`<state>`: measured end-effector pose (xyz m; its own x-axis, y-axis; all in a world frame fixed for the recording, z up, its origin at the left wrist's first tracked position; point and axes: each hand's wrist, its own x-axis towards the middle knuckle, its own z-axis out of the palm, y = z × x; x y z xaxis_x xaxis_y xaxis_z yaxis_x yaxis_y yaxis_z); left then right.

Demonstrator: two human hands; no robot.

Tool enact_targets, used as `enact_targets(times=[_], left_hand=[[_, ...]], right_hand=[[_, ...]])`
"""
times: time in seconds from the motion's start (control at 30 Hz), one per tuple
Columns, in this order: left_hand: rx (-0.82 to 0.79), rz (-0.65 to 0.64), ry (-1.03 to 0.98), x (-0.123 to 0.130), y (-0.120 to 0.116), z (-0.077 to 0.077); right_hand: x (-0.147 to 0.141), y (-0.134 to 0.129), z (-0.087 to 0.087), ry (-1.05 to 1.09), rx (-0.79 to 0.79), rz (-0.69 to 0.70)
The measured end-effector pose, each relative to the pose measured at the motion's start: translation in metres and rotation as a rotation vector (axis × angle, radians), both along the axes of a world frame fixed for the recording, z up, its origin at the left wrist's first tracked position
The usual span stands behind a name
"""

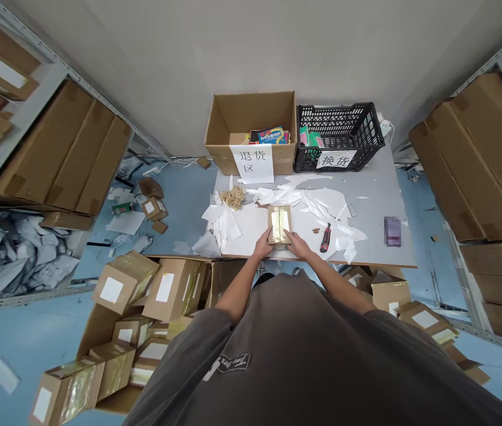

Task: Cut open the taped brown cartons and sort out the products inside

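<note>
A small taped cardboard box (280, 219) with a white label under clear tape lies at the table's near middle. My left hand (264, 244) grips its lower left corner, the fingers partly hidden by the box. At the lower right corner my right hand (297, 245) holds it too, the thumb on top. To the right of the box lies a red and black utility knife (326, 238). Torn white paper (328, 204) is strewn behind and beside the box, with crumpled brown paper (233, 197) to the left.
An open cardboard carton (219, 154) with colourful packages and a black plastic crate (368, 145) with green boxes stand at the table's back. A blurred purple item (392, 231) lies at right. Parcels (120, 284) fill a large carton at lower left. Loaded shelves flank both sides.
</note>
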<state>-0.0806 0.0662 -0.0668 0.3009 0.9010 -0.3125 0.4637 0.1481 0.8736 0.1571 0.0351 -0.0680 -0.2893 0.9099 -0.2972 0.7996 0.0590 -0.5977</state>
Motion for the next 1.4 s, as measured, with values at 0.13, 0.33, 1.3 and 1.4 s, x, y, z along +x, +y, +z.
enact_targets(times=[0.13, 0.33, 1.3, 1.4], left_hand=[[0.000, 0.103, -0.081, 0.000, 0.027, 0.028], [-0.099, 0.138, -0.015, 0.027, 0.072, 0.041], [-0.058, 0.011, 0.069, 0.039, 0.066, 0.023], [0.005, -0.007, 0.049, 0.028, 0.055, 0.009]], right_hand=[[0.017, 0.033, 0.035, 0.058, 0.138, -0.135], [0.016, 0.090, 0.060, -0.031, -0.026, -0.259], [0.006, 0.076, 0.035, -0.025, -0.070, -0.212], [0.005, 0.061, 0.024, -0.041, -0.112, -0.194]])
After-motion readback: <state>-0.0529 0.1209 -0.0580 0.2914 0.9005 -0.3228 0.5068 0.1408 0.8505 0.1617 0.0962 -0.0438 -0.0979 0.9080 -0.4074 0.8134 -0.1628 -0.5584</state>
